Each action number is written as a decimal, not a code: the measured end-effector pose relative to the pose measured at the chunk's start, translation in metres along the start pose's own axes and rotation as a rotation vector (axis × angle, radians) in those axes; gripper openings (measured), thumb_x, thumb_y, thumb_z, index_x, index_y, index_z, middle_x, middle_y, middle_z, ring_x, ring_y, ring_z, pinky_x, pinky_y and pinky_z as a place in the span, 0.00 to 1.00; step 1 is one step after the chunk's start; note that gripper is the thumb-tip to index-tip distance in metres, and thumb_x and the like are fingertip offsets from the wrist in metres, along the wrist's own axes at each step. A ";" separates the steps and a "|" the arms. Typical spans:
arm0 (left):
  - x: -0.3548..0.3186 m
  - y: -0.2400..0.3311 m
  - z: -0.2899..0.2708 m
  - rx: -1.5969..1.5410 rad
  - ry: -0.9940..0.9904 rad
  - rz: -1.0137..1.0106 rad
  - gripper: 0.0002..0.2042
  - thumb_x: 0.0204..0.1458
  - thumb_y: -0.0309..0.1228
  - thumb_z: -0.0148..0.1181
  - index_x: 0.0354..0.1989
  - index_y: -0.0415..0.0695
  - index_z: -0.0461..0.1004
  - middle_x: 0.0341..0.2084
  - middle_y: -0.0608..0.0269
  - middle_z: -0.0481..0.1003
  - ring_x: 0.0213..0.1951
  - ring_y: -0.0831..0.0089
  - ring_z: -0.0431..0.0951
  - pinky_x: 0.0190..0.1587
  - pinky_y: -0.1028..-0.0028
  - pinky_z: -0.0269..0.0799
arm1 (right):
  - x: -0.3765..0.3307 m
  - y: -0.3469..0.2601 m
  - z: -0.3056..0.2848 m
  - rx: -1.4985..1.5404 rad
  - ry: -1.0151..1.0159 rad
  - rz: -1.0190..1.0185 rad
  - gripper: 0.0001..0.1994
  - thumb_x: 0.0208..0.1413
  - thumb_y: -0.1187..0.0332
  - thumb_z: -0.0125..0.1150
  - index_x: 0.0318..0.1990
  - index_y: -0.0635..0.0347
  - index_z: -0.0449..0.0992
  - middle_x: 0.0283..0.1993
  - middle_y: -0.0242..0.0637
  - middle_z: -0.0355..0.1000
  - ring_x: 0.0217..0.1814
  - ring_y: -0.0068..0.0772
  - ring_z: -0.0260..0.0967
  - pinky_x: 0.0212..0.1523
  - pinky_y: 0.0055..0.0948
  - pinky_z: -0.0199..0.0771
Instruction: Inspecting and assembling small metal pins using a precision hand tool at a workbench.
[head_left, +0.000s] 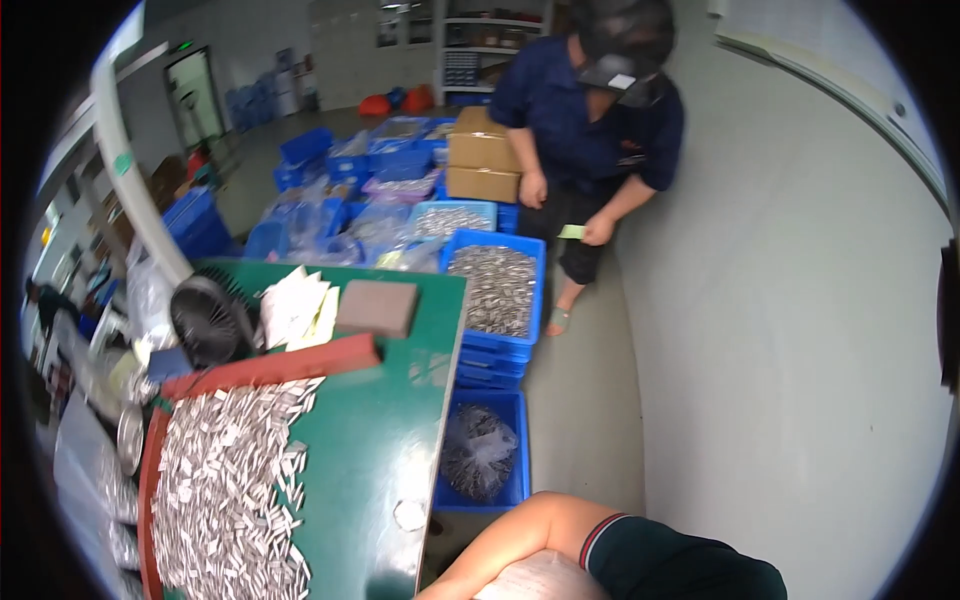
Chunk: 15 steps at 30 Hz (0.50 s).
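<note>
My right arm (pixel 520 540), in a dark green sleeve, comes in at the lower edge with the elbow bent. Its forearm runs down and left beside the table's edge, and the hand lies below the picture. My left hand does not show. Nearest the forearm is the green-topped table (pixel 370 450). A pile of small silvery metal pieces (pixel 230 490) covers its left part, bordered by reddish-brown strips (pixel 290 365). A small round whitish object (pixel 408 515) sits near the table's right edge. Whatever either hand holds is hidden.
A black fan (pixel 205 320), papers (pixel 295 310) and a brown block (pixel 377 307) stand at the table's far end. Beyond are blue bins (pixel 540 290) of metal parts and cardboard boxes (pixel 483 150). A person (pixel 600 130) with a yellow-green slip stands by the wall (pixel 770 300).
</note>
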<state>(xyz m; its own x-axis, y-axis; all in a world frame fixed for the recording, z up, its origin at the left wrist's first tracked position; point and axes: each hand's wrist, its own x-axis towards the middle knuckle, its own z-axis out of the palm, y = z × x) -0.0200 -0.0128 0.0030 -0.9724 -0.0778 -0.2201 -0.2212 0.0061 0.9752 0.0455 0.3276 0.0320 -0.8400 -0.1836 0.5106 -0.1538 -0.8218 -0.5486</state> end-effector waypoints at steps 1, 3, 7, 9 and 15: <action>0.002 -0.008 0.002 0.065 -0.012 -0.039 0.17 0.48 0.32 0.54 0.46 0.49 0.57 0.28 0.67 0.65 0.28 0.77 0.64 0.30 0.78 0.62 | 0.003 0.005 -0.003 0.007 0.044 -0.052 0.20 0.57 0.65 0.42 0.12 0.54 0.53 0.11 0.27 0.47 0.12 0.22 0.41 0.17 0.22 0.46; -0.043 0.022 0.042 0.045 -0.014 0.038 0.04 0.49 0.28 0.53 0.31 0.48 0.64 0.21 0.72 0.65 0.22 0.83 0.61 0.22 0.84 0.56 | 0.005 0.036 -0.009 -0.107 -0.021 -0.022 0.17 0.55 0.61 0.42 0.17 0.58 0.57 0.12 0.27 0.50 0.12 0.20 0.45 0.14 0.20 0.45; -0.026 0.006 0.073 -0.008 -0.055 0.110 0.07 0.44 0.23 0.54 0.30 0.44 0.62 0.18 0.76 0.55 0.19 0.87 0.55 0.20 0.87 0.49 | -0.013 0.025 -0.028 -0.955 -0.008 -0.392 0.10 0.46 0.73 0.53 0.38 0.63 0.69 0.31 0.40 0.68 0.31 0.40 0.66 0.32 0.38 0.63; -0.029 0.020 0.081 0.121 -0.044 0.092 0.05 0.46 0.24 0.53 0.30 0.43 0.64 0.20 0.74 0.60 0.22 0.84 0.62 0.26 0.84 0.59 | 0.013 0.008 -0.008 -0.370 0.008 0.043 0.06 0.40 0.76 0.53 0.18 0.61 0.62 0.15 0.35 0.58 0.17 0.35 0.57 0.22 0.33 0.59; -0.065 0.045 0.071 0.181 -0.197 0.061 0.06 0.50 0.27 0.49 0.35 0.39 0.67 0.22 0.67 0.70 0.26 0.84 0.66 0.27 0.86 0.57 | 0.044 0.014 0.037 -0.005 0.075 0.125 0.19 0.55 0.60 0.31 0.12 0.51 0.50 0.07 0.22 0.44 0.10 0.19 0.34 0.15 0.23 0.41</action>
<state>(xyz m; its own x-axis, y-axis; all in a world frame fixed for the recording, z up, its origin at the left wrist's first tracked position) 0.0280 0.0633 0.0599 -0.9761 0.1237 -0.1785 -0.1541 0.1846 0.9707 0.0253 0.2881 0.0717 -0.8894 -0.2429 0.3872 -0.0484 -0.7922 -0.6083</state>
